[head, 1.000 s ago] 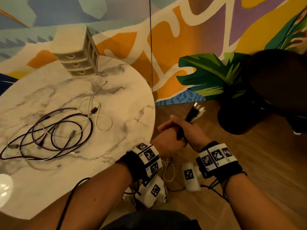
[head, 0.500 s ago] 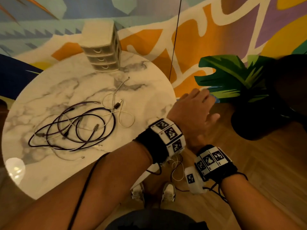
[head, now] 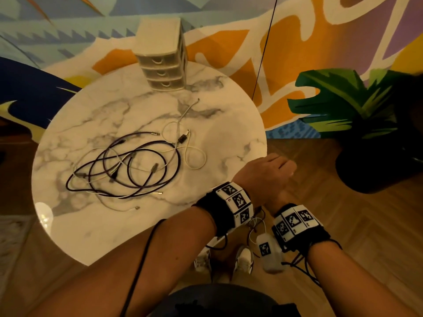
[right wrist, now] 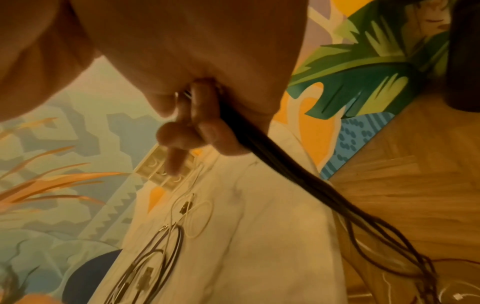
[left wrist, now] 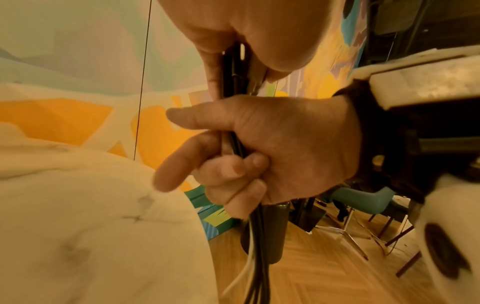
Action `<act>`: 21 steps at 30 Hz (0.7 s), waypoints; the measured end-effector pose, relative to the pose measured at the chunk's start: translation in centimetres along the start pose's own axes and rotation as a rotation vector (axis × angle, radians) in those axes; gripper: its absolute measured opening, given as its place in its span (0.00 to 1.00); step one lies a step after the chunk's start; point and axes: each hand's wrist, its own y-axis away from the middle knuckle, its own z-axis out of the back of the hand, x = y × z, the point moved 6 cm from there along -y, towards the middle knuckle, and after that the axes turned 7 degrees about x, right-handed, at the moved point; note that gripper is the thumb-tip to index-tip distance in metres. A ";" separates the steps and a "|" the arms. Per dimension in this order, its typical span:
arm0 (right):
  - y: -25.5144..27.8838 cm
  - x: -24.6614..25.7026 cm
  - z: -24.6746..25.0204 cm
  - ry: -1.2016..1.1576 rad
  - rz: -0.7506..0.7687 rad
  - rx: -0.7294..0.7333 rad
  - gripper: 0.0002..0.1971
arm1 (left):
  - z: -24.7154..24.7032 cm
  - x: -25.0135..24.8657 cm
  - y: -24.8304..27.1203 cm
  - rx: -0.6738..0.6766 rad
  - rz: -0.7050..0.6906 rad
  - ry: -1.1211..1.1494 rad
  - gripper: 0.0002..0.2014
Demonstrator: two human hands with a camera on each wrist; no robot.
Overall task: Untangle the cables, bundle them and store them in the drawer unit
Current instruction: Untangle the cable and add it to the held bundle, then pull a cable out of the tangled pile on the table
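Both hands had dropped lower beside the table's (head: 229,133) right edge since a second earlier. Left hand (head: 265,177) and right hand (left wrist: 283,152) both gripped the cable bundle (right wrist: 285,168), upright, strands hanging floorward. Its top end was hidden under the left hand; loose cables (head: 128,165) lay mid-table, drawer unit (head: 162,56) far.

Bare forearms, no sleeves. On each wrist a black fabric band (head: 212,212) carrying white blocks printed with black square-code markers (head: 238,200). Below the right wrist (head: 297,225) a small white module (head: 269,253) bearing one more such marker. Thin black cable (head: 142,259) along the left forearm; black leads (head: 304,267) trailing off the right band. White shoes (head: 243,259) on the feet.
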 end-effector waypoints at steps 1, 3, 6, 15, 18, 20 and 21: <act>0.0 0.1 -0.3 -0.056 -0.024 0.016 0.17 | -0.1 0.3 0.2 0.027 0.029 0.009 0.02; 0.6 0.9 -1.3 -0.112 -0.015 0.048 0.18 | -0.2 1.4 0.6 0.093 0.142 0.051 0.11; 0.5 1.0 -2.4 -0.157 -0.071 0.022 0.17 | 0.0 3.0 1.5 0.110 0.298 0.078 0.20; 0.9 3.6 -3.0 -0.214 0.132 -0.006 0.20 | 0.6 4.9 3.8 0.064 0.437 0.126 0.15; 0.4 3.8 -3.3 -0.003 0.181 -0.032 0.15 | 0.4 5.3 4.6 0.108 0.428 0.144 0.20; 0.4 3.9 -3.9 0.155 0.174 0.003 0.15 | 0.3 5.7 4.9 0.154 0.410 0.119 0.21; 0.5 3.9 -4.3 0.200 0.174 0.028 0.15 | 0.3 5.8 5.0 0.177 0.401 0.108 0.20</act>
